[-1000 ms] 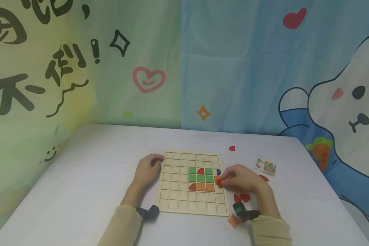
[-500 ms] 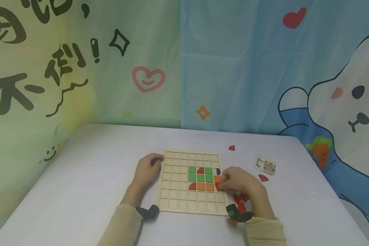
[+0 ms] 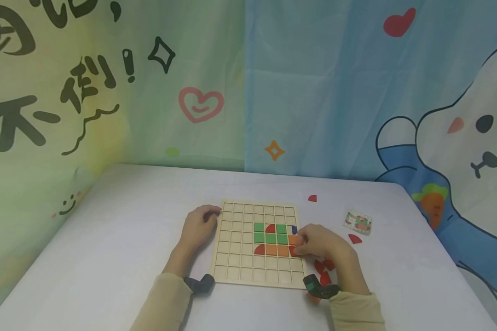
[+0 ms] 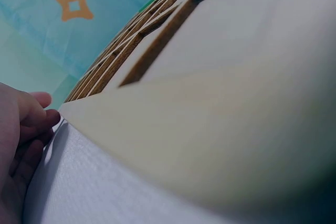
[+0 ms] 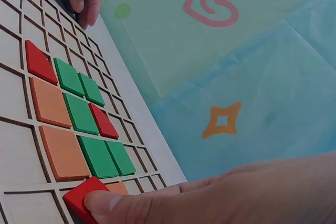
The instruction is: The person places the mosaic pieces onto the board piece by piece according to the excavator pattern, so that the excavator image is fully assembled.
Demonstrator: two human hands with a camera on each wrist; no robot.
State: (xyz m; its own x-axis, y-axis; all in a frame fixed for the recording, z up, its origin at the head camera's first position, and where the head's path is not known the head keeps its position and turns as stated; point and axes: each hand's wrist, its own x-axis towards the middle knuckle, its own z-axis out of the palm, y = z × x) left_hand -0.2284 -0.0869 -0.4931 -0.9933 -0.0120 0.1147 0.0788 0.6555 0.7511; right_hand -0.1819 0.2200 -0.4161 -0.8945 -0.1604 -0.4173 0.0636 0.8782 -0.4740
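On the wooden grid board (image 3: 237,248), the right hand (image 3: 320,244) has lowered its pinched red quarter-circle tile (image 5: 84,198) into a cell; the left hand (image 3: 196,227), fingers relaxed, steadies the edge

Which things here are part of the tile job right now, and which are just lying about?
In use:
- wooden grid board, steadied at its edge by left hand
- red quarter-round tile, pressed into a cell by right hand
- green, orange and red tiles already set

Lying about:
- spare red tiles
- small pattern card
- lone red tile
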